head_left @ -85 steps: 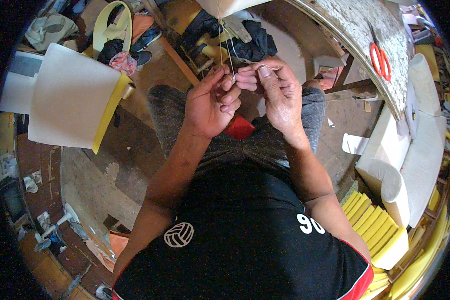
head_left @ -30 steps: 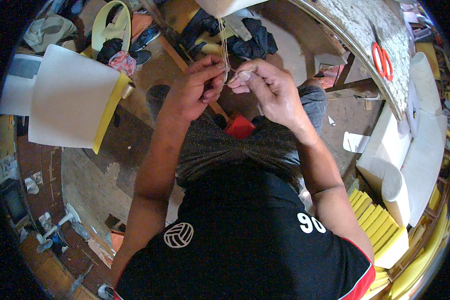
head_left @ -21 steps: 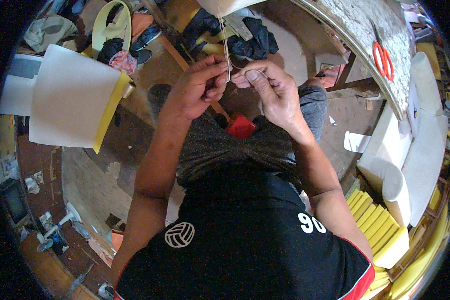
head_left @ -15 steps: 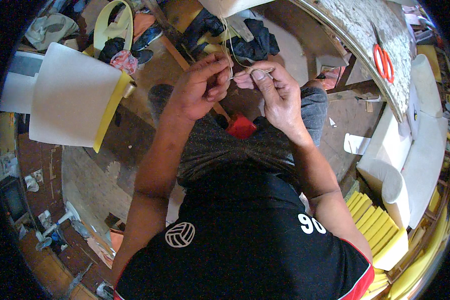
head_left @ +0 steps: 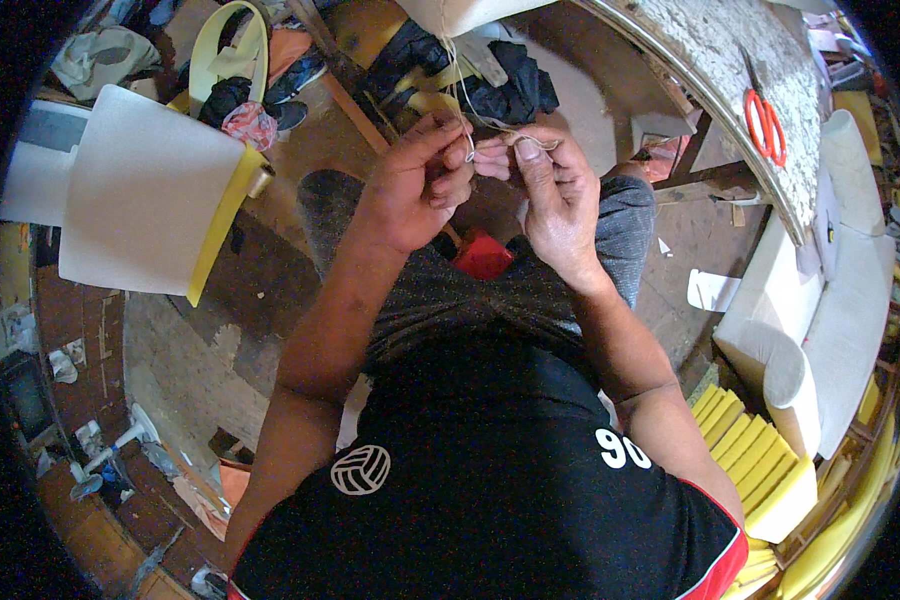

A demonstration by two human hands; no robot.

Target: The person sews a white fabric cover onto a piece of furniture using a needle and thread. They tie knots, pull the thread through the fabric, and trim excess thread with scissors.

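My left hand (head_left: 415, 185) and my right hand (head_left: 548, 195) are raised together above my lap, fingertips nearly touching. Both pinch a thin pale thread (head_left: 490, 125) that runs up toward a white cushion-like piece (head_left: 460, 12) at the top edge. A small needle seems to sit between the left fingers, but it is too small to be sure. Below the hands lie my grey shorts (head_left: 490, 300) and a red object (head_left: 482, 255) between my knees.
A white foam block with a yellow edge (head_left: 145, 190) stands at the left. A worktable (head_left: 730, 60) with orange-handled scissors (head_left: 765, 125) curves along the upper right. Yellow foam strips (head_left: 755, 460) and white padded pieces (head_left: 820, 310) lie at the right. Dark cloth (head_left: 510, 85) lies beyond the hands.
The hands rose from near my lap and moved forward, then drew close together again with the thread between them. The surroundings stay the same.
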